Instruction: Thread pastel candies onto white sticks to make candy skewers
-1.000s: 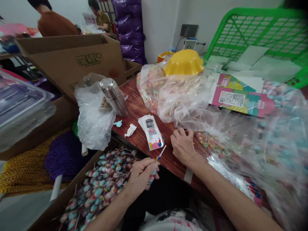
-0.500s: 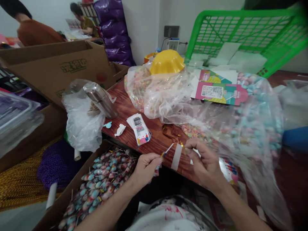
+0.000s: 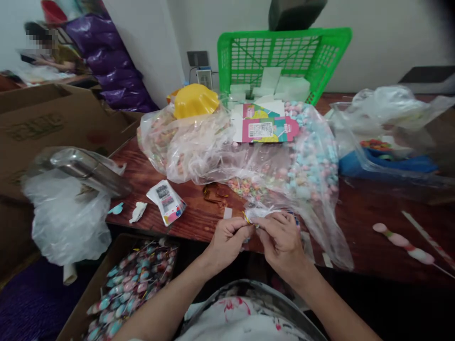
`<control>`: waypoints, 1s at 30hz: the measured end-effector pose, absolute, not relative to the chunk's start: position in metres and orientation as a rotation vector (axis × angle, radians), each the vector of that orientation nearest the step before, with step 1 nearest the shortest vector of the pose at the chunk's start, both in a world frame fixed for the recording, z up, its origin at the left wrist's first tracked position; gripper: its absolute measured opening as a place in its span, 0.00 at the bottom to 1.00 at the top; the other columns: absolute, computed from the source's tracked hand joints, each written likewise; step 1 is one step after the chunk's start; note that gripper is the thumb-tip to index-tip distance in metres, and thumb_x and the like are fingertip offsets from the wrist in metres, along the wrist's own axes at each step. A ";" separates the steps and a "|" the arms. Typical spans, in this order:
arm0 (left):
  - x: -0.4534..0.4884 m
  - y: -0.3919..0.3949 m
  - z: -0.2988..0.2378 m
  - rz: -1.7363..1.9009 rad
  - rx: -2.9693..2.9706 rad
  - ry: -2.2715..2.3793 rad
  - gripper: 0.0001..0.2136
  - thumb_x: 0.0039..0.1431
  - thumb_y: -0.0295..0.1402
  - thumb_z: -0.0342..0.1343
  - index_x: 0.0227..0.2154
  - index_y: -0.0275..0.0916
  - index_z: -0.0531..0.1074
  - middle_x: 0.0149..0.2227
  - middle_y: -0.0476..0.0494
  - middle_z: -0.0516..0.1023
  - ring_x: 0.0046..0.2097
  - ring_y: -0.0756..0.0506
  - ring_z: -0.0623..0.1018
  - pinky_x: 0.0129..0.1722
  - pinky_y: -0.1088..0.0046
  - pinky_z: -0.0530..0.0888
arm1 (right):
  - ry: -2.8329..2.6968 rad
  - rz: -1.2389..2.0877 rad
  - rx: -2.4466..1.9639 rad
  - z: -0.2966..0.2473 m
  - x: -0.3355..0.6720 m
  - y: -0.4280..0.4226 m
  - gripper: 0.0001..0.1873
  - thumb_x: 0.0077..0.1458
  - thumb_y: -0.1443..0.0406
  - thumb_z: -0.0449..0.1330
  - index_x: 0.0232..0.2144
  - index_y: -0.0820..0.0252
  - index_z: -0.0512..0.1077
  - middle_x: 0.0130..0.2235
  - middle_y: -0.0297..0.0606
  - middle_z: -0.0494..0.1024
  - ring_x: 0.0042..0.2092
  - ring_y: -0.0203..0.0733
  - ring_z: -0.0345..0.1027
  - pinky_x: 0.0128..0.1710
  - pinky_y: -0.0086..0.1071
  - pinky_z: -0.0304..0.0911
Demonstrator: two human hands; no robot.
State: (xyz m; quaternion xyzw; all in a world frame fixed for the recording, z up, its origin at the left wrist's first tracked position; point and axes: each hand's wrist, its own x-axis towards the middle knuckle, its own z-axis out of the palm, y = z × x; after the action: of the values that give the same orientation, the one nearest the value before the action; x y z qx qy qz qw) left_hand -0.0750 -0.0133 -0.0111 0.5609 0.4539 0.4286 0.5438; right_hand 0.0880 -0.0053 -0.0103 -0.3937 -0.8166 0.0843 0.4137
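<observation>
Close together at the table's front edge, my left hand [image 3: 229, 240] and my right hand [image 3: 283, 239] are both closed, fingertips meeting. My left hand pinches a wrapped candy stick, mostly hidden by the fingers. A gold twist tie [image 3: 246, 218] shows at the fingertips, pinched by my right hand against the candy's neck. Just beyond the left hand lies a pale strip [image 3: 228, 213]. More gold and brown ties [image 3: 212, 193] rest on the wood farther back. To the left is a stack of printed cards [image 3: 165, 202].
A box of wrapped candy sticks [image 3: 122, 289] stands low at the left. Clear bags of candy [image 3: 309, 156] cover the table's middle, with a yellow bowl [image 3: 196, 101] and a green basket [image 3: 284, 52] behind. A steel flask [image 3: 90, 170] leans at left; a marshmallow skewer [image 3: 401, 240] lies right.
My right hand has brought the gold twist tie over to the candy stick in my left hand, and the hands now meet. The view has swung to the right.
</observation>
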 end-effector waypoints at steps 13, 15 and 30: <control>-0.038 -0.007 0.001 0.966 1.583 1.004 0.16 0.61 0.37 0.53 0.20 0.34 0.72 0.22 0.48 0.66 0.27 0.51 0.66 0.29 0.76 0.64 | -1.357 1.166 -1.085 -0.021 0.126 -0.029 0.07 0.54 0.62 0.62 0.27 0.60 0.75 0.27 0.34 0.75 0.30 0.37 0.68 0.30 0.29 0.65; -0.036 -0.007 0.003 0.929 1.570 0.961 0.16 0.60 0.37 0.53 0.20 0.34 0.73 0.21 0.49 0.66 0.26 0.52 0.67 0.27 0.77 0.65 | -1.331 1.275 -1.065 -0.017 0.133 -0.027 0.08 0.52 0.61 0.63 0.26 0.60 0.75 0.27 0.34 0.76 0.30 0.37 0.69 0.31 0.29 0.66; -0.028 -0.009 0.010 0.335 0.818 0.717 0.13 0.40 0.39 0.67 0.19 0.32 0.76 0.17 0.48 0.73 0.14 0.54 0.69 0.11 0.82 0.64 | -2.169 0.454 -0.608 0.014 0.167 -0.034 0.12 0.56 0.75 0.48 0.32 0.61 0.70 0.27 0.40 0.71 0.33 0.43 0.64 0.34 0.41 0.63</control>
State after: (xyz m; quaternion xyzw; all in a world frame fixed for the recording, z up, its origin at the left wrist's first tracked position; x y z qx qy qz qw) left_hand -0.0284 -0.0094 0.0102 0.3871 0.3397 0.1587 0.8424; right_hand 0.1669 -0.0340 0.0140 -0.2413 -0.8612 0.1801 0.4095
